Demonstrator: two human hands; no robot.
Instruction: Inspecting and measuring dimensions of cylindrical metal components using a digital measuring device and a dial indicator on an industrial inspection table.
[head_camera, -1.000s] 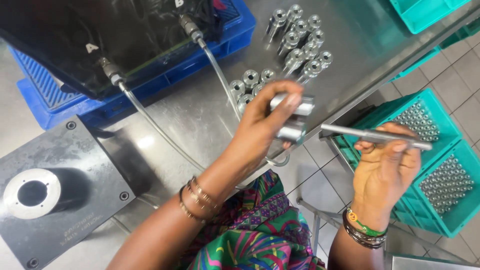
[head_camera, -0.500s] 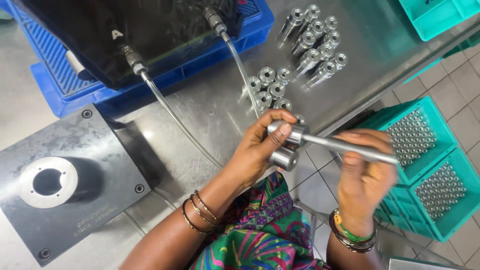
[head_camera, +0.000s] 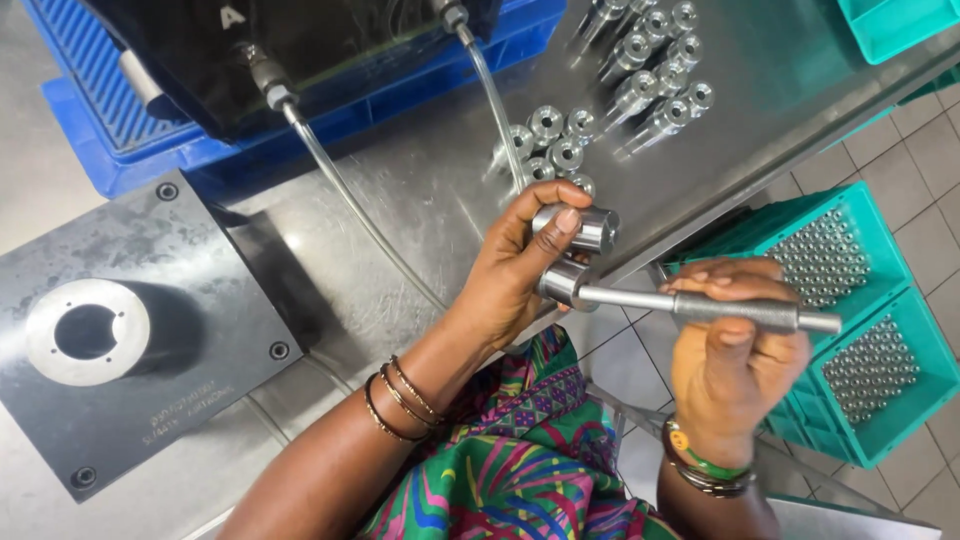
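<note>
1. Two short steel cylinders are held at the table edge: the upper cylinder (head_camera: 580, 226) lies on its side, its round end face turned right; the lower cylinder (head_camera: 562, 283) sits just beneath it.
2. A knurled steel rod (head_camera: 735, 310) lies nearly level, its left tip entered into the lower cylinder.

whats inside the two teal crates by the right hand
Both teal crates hold rows of small shiny metal parts standing in a grid. The right hand and rod cover part of the upper one.
</note>
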